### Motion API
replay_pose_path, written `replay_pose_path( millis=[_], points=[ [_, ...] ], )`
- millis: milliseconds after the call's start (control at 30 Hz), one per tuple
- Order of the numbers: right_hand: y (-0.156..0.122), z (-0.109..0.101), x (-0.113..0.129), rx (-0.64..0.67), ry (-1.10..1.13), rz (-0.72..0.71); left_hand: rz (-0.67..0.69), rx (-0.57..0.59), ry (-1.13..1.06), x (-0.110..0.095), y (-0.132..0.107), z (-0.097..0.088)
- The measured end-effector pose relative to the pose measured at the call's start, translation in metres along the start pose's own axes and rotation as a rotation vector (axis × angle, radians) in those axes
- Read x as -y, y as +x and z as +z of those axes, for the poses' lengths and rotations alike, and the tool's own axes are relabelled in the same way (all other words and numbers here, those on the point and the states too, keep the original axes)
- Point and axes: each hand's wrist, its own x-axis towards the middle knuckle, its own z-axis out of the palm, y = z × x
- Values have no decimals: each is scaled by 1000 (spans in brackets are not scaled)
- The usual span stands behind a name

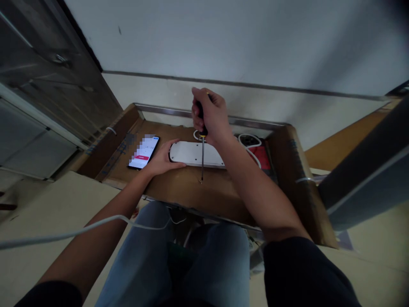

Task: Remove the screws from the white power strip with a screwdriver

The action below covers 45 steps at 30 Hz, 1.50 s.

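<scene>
My right hand [213, 114] is closed around the dark handle of a screwdriver [202, 155]. Its thin metal shaft points down in front of a white power strip [185, 152], and its tip shows past the near edge, over the cardboard. Whether the tip touches the cardboard I cannot tell. The strip lies underside up, with several small dark screw holes showing; my right wrist hides its right end. Thumb and fingers of my left hand [160, 161] clasp the strip's left end from both sides. Close by on the left lies a lit phone [143, 152].
A shallow cardboard-lined tray [179, 183] with raised sides [295, 170] holds these things. White cable [252, 149] coils beside a red item [260, 157] at the right. A pale cord [96, 221] crosses above my left forearm. A white panel [239, 47] stands behind.
</scene>
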Motion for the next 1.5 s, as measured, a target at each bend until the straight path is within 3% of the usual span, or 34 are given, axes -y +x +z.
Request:
replay_pose_path(
  millis=[333, 1033, 1200, 1500],
  points=[
    [11, -14, 16, -79, 25, -12, 32, -14, 44, -1, 0, 1],
    [34, -39, 18, -477, 117, -320, 142, -53, 156, 3, -1, 8],
    [37, -42, 16, -485, 110, -387, 154, -58, 150, 3, -1, 7],
    [35, -38, 13, -477, 87, -382, 152, -63, 151, 1, 0, 7]
  ],
)
